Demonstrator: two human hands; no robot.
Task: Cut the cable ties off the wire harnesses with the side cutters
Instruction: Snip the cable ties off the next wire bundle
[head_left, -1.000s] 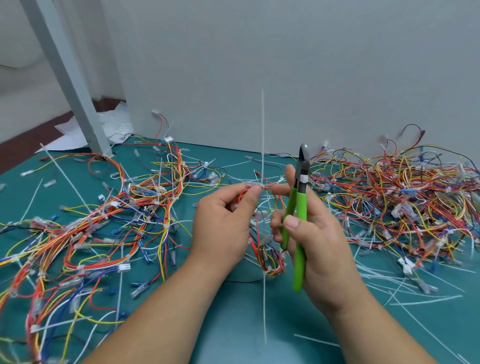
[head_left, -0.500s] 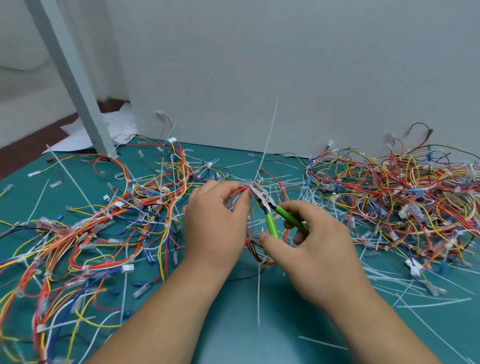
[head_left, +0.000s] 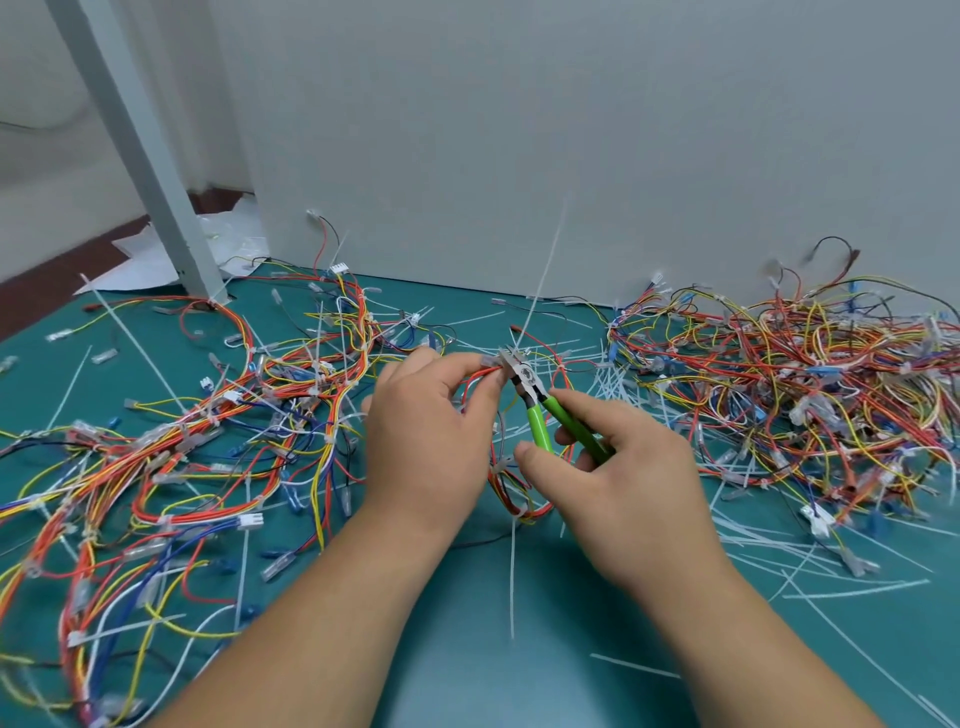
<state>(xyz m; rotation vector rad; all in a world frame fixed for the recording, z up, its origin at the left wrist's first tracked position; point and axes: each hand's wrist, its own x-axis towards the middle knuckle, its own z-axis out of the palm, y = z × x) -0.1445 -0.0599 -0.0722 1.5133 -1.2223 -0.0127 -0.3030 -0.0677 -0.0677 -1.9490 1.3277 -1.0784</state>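
Left hand (head_left: 434, 441) fingers pinch a wire harness (head_left: 511, 483); right hand (head_left: 618, 478) grips green side cutters (head_left: 540, 410), loose wire heaps (head_left: 789, 384) crowding both sides.

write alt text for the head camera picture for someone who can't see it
Two bare hands work over a teal table: the left hand pinches a small wire harness while the right hand brings green-handled side cutters to a white cable tie at its top. Tangled colourful harnesses and cut white ties litter both sides, before a grey wall.
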